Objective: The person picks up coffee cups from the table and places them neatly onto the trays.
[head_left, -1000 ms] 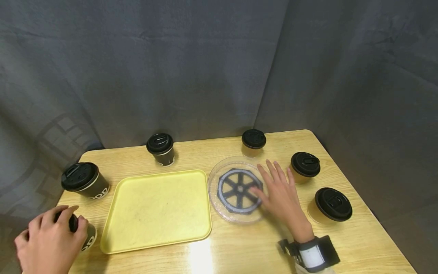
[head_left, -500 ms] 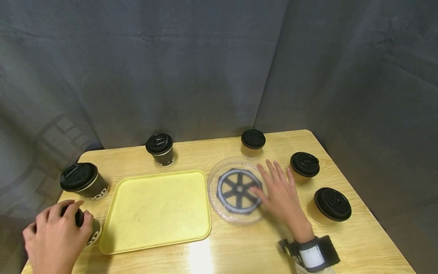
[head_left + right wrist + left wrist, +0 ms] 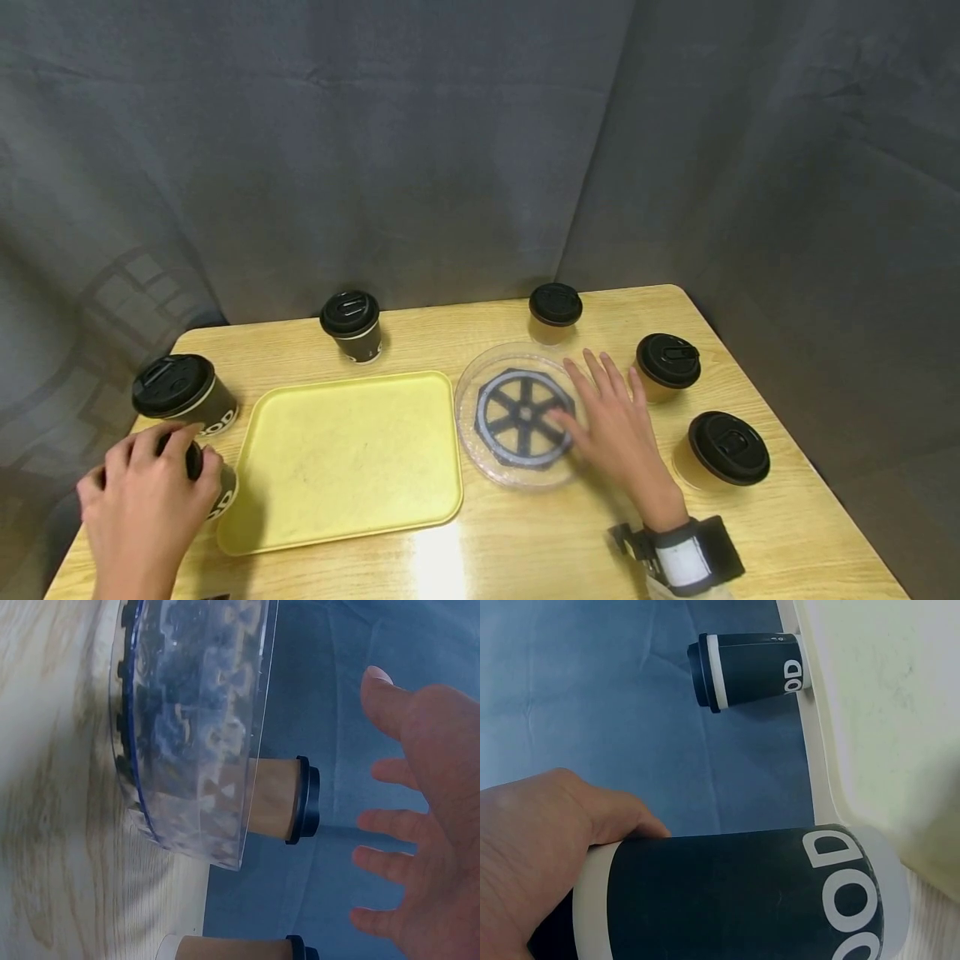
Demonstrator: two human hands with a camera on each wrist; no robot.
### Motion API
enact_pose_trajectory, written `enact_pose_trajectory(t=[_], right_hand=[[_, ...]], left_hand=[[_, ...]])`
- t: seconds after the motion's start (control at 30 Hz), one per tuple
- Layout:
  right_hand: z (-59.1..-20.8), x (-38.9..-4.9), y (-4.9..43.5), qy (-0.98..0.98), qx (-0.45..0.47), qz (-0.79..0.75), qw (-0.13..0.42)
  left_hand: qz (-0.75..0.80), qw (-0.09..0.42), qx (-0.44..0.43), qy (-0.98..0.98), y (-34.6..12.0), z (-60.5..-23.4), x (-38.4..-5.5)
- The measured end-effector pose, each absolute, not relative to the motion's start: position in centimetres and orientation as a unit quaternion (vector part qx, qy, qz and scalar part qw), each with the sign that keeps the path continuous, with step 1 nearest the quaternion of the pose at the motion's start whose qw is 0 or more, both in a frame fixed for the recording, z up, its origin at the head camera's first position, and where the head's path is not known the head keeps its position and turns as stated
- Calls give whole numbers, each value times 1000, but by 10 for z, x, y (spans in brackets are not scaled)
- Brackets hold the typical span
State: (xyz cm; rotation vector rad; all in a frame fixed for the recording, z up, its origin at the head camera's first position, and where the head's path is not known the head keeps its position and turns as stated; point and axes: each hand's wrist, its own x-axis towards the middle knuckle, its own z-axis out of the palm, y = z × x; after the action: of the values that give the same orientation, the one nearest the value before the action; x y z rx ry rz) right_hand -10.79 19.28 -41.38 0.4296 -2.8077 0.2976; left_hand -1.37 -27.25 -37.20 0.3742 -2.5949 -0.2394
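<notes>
At the left of the head view my left hand grips a dark paper cup by its black-lidded top, with the thumb along the upper rim in the left wrist view. White letters ending in "OD" show near its base. The cup is just left of a yellow rectangular tray; whether its base touches the table cannot be told. My right hand hovers with spread fingers by the right side of a clear round plastic dish, which has a dark spoked wheel pattern. Nothing is in that hand.
Another dark lidded cup stands beyond the held one, and a smaller one behind the tray. Three tan cups with black lids, at the back, stand around the dish's right side. Grey curtains border the wooden table.
My left hand has moved rightward and slightly away from me with the dark cup, closer to the yellow tray. My right hand has stayed where it was.
</notes>
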Motion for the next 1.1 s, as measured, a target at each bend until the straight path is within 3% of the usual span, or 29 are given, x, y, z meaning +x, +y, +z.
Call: enact_pose_trajectory(t=[0.6, 1.1], right_hand=[[-414, -110, 192, -975, 149, 100, 134], [-416, -111, 190, -975, 151, 105, 128]], left_hand=[[-90, 219, 125, -964, -268, -373, -26], [-83, 242, 102, -961, -263, -373, -40]])
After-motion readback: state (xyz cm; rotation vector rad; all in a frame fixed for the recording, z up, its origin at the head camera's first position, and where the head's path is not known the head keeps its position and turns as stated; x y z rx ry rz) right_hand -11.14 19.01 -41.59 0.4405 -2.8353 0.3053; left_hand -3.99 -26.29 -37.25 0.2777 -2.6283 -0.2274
